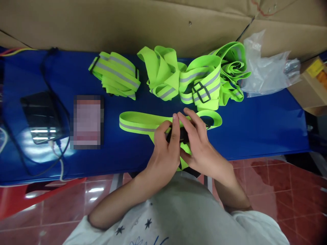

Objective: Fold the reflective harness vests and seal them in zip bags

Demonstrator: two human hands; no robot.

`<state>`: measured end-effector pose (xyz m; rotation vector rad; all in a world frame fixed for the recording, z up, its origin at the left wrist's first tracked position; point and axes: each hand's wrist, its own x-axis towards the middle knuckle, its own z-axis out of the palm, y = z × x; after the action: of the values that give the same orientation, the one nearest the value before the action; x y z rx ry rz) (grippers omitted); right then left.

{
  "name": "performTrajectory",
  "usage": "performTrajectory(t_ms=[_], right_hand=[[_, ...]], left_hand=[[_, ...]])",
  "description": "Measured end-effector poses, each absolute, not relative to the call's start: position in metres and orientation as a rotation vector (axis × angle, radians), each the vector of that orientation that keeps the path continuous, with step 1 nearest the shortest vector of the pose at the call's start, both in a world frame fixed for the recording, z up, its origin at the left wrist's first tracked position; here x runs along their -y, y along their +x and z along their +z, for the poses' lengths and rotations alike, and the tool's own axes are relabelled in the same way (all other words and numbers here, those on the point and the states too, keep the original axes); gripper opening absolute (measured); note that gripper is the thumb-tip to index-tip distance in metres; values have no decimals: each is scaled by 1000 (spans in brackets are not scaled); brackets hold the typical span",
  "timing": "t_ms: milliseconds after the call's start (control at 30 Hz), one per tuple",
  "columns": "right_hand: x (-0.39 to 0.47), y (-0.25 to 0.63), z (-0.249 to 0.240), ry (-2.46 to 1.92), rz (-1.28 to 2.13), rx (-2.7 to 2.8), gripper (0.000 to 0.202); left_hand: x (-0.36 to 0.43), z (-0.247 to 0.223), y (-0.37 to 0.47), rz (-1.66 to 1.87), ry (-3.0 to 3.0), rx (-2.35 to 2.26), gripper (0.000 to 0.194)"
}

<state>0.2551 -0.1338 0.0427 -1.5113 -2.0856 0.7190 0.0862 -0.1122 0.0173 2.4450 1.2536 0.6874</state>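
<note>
My left hand [166, 146] and my right hand [203, 146] meet at the table's front edge. Between them is a black buckle [183, 135], partly hidden by my fingers, and both hands are closed around it. It sits on a neon yellow-green strap [138, 122] with a grey reflective stripe. One loop of this strap stretches left, another curves to the right, and part hangs toward my lap. Behind my hands lie more straps of the same kind: a folded bundle [119, 73], a loose pile [165, 73], and a coil with a black slide buckle [201, 92].
On the blue table [255, 129], a clear plastic bag [268, 71] lies at right beside a cardboard box [310, 86]. At left are a black device [42, 114] with cables and a blurred-out rectangular object [88, 122]. A brown panel [127, 25] borders the back.
</note>
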Motion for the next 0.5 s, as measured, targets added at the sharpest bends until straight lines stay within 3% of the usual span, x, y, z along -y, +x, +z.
performTrajectory(t_ms=[167,367,500], right_hand=[[135,282,53,-1534,632,1931,91],[126,296,53,-1278,937,1959,101],[123,293,58,-1178,1148,1860,84]], left_hand=[[97,42,69,863,2345,-1271,79],[83,63,61,978,2166,-988,76],[83,66,57,956,2046,-894,84]])
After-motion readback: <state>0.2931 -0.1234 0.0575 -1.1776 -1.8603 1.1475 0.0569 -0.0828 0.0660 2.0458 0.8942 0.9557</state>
